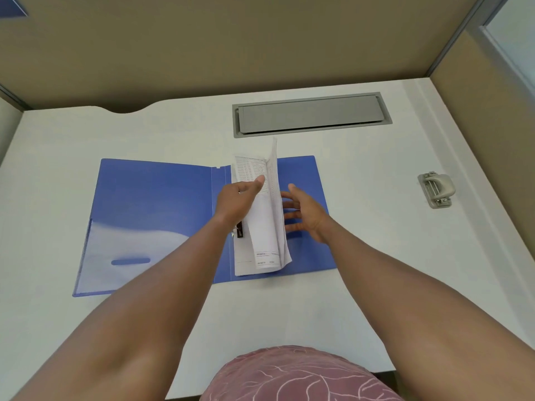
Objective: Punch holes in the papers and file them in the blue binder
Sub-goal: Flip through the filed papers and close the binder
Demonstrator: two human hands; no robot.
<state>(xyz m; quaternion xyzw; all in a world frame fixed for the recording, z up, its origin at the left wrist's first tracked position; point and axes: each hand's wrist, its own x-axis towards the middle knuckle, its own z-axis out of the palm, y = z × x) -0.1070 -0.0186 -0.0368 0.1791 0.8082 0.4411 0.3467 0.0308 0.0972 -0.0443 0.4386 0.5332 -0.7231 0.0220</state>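
On the white desk [86, 134] a blue binder [150, 204] lies spread open, its left cover flat with a clear pocket along its lower part. Just right of the binder's spine, a sheaf of printed papers [265, 227] stands partly lifted off the right cover, curling up on its long edge so that its top corner rises toward the grey cable hatch [311, 114] set into the desk behind. A small dark clip shows at the papers' left margin, near the spine.

The left hand [237, 198] reaches in from the left side of the sheaf, fingers fairly straight, fingertips laid against the printed face; it presses the sheets rather than pinching them. The right hand [304, 209] sits on the other side of the sheaf, over the binder's right cover, fingers spread and relaxed, pointing toward the papers' back, close to them but whether touching cannot be told.

Well apart at the desk's right side rests a grey hole punch [436, 190], untouched.
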